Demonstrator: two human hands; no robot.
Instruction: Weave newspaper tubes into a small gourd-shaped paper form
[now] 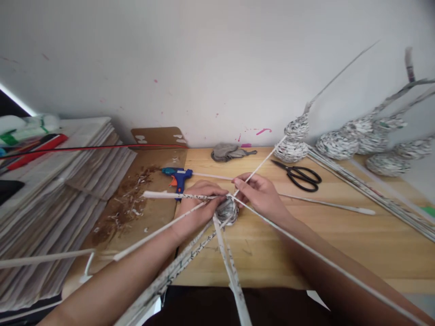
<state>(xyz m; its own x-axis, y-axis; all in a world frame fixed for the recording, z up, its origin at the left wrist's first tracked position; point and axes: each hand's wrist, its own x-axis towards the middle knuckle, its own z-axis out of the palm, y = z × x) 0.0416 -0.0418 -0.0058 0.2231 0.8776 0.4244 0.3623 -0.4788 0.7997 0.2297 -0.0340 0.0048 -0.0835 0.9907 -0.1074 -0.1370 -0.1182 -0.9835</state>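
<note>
In the middle of the view is a small round basket woven from rolled newspaper (227, 212), with several long paper tubes (222, 253) fanning out from it. My left hand (203, 206) is closed on the basket's left rim, its fingertips pressed on the weave near the top. Between the thumb and fingers of my right hand (258, 192), at the basket's upper right, a thin paper tube (261, 164) is pinched; it slants up and to the right. Another tube runs from the basket across my right forearm.
A blue glue gun (180, 179) lies left of my hands. Black scissors (301, 175) lie to the right, near woven gourd shapes (291, 147). A grey cloth-like item (227, 152) sits by the wall. Stacked paper (64, 194) fills the left, beside cardboard (136, 199) with brown scraps.
</note>
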